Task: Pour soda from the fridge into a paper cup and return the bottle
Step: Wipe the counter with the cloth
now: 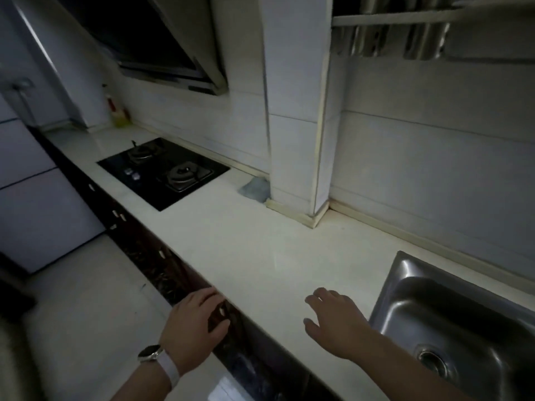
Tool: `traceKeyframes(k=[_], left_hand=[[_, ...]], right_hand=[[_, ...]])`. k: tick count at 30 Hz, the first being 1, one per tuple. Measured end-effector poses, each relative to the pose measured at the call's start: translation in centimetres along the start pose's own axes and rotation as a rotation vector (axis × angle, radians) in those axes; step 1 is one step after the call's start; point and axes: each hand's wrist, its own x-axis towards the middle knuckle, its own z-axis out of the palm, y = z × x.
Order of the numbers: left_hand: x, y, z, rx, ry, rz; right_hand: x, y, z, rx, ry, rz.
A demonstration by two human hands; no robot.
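Both hands are empty, folks: the left hand point(197, 322), with a pale-strapped wristwatch point(150, 353) on it, rests with loosely bent fingers over the near edge of the long cream stone countertop point(260, 241), and the right hand point(335, 319) hovers low over it with fingers relaxed and apart. No soda bottle and no paper cup anywhere in view, so by my reading every step is left: fetch, pour, return. That tall pale panelled unit point(34, 204) at far left may well be the fridge, though I can't confirm it. The room is dim. A black glass two-burner gas hob point(162, 172) sits far left in the counter under a slanted dark range hood point(150, 39), with a yellowish dish-soap bottle point(118, 111) in the far corner. A grey-blue cloth point(254, 189) lies against the white tiled pillar point(292, 140). A stainless steel sink point(405, 273) sits near right, and dark cabinet fronts point(162, 273) run below the edge.
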Motion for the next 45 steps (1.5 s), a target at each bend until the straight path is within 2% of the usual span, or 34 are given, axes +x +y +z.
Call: traceKeyframes(k=[5, 7, 16, 21, 28, 37, 40, 45], left_hand=[[1.2, -9.9, -2.7, -0.047, 0.049, -0.046], [1.3, -16.2, -3.8, -0.066, 0.067, -0.072], [2.7, -28.5, -6.9, -0.037, 0.074, -0.114], [4.3, -30.3, -6.8, -0.060, 0.064, -0.109], [8.3, -30.9, -6.6, -0.045, 0.014, -0.020], [19.0, -32.8, -6.4, 0.059, -0.063, 0.035], [23.3, -32.0, -7.3, 0.064, -0.148, 0.079], [29.1, -31.2, -7.7, 0.132, -0.084, 0.171]], right_hand=[[6.8, -9.0, -0.2, -0.019, -0.021, -0.068], [11.4, -14.0, -0.1, -0.067, -0.028, -0.093], [19.1, -24.9, -0.7, -0.103, -0.028, -0.140], [21.5, -26.0, -1.0, -0.132, -0.036, -0.135], [26.0, -25.5, -1.1, -0.122, 0.045, -0.130], [33.9, -23.5, -0.7, -0.042, 0.158, -0.089], [36.1, -22.0, -1.5, -0.030, 0.186, -0.087], [39.6, -19.4, -3.0, -0.021, 0.167, -0.005]])
